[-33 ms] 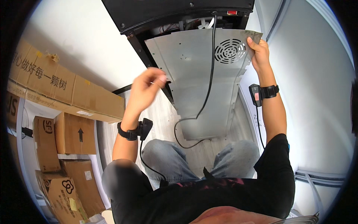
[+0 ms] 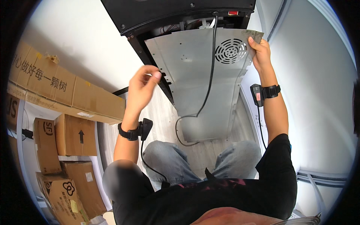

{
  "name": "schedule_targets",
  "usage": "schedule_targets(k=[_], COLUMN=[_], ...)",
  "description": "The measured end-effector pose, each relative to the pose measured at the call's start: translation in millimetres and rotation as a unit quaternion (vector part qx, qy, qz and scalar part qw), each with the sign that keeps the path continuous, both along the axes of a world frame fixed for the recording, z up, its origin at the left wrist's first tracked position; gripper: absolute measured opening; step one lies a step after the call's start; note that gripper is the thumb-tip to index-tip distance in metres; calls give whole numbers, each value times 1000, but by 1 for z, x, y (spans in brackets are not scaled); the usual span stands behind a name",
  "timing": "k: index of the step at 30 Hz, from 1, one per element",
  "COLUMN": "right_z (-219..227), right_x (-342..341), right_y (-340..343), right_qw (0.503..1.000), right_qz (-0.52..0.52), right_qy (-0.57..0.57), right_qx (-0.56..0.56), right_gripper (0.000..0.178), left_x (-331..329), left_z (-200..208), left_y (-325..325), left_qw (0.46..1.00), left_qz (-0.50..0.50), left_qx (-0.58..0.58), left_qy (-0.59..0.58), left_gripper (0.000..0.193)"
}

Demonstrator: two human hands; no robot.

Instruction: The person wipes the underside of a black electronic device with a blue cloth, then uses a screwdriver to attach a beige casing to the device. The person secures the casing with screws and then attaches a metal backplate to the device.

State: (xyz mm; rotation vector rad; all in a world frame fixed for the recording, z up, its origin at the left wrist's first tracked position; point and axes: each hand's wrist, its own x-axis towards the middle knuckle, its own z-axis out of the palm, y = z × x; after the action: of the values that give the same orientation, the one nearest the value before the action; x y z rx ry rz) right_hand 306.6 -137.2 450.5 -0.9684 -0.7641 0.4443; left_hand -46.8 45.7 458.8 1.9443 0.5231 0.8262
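Note:
A large grey metal panel [image 2: 195,71] leans at the open back of a black cabinet [image 2: 176,11]; its round slotted vent [image 2: 231,51] lies near the upper right corner. My right hand [image 2: 260,52] grips that corner, thumb on the face and fingers behind. Left of the panel, close to the cabinet's black frame post [image 2: 148,54], my left hand [image 2: 142,88] is raised with fingers curled and thumb near the index finger. Whatever those fingertips hold, if anything, is too small to see. A black power cord [image 2: 213,75] hangs from the cabinet across the panel.
Above the panel, wires and white parts [image 2: 205,24] show in the cabinet's opening, beside a red switch [image 2: 233,12]. Cardboard boxes [image 2: 77,135] fill a shelf at left, with a long carton [image 2: 67,84] above. My knees [image 2: 165,157] are near the panel's lower end.
My left hand has shifted slightly left and up, away from the panel's edge. The panel's lower part and the cord's loop have moved a little; my right hand keeps its grip.

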Motion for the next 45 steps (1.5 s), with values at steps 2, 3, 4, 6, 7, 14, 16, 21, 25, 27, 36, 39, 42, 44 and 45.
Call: schedule_targets(k=[2,3,4,6,7,14,16,21,25,27,36,39,42,44,45], right_z=[2,4,6,5,3,0,1,1,13,15,9,8,12,4,5], right_x=[3,3,4,10,16,28,25,31,6,-3,-13,-8,-9,7,7], right_y=[5,8,11,12,12,18,19,16,14,13,24,26,23,16,16], right_qw=[1000,1000,999,998,998,988,988,988,996,998,981,971,961,940,928], right_qz=[11,19,27,48,62,137,141,146,74,41,-134,-171,-220,-269,-290], right_qy=[12,16,20,28,31,68,69,34,-11,-17,-138,-165,-169,-206,-221], right_qx=[1,1,2,-1,-3,11,0,-39,-45,-37,34,36,0,-53,-80], right_gripper=[24,24,24,24,24,25,24,26,21,17,21,25,26,31,33], left_x=[5,7,10,17,20,27,24,28,31,33,36,34,35,35,34], left_z=[-3,-8,-11,-14,-15,-16,-25,-14,-23,-27,-34,-34,-28,-29,-30], left_y=[8,12,15,16,15,-8,-1,-11,-7,-4,9,9,2,3,4], left_qw=[994,991,987,982,978,959,964,963,959,959,959,966,968,970,971], left_qz=[97,120,143,174,190,247,239,256,280,281,272,244,212,194,189], left_qx=[12,8,4,34,49,139,116,75,31,42,42,46,77,83,91], left_qy=[-41,-57,-74,-67,-64,-11,-4,36,34,15,-58,-76,-108,-119,-117], left_gripper=[24,25,26,28,29,31,29,37,45,49,50,48,46,45,46])
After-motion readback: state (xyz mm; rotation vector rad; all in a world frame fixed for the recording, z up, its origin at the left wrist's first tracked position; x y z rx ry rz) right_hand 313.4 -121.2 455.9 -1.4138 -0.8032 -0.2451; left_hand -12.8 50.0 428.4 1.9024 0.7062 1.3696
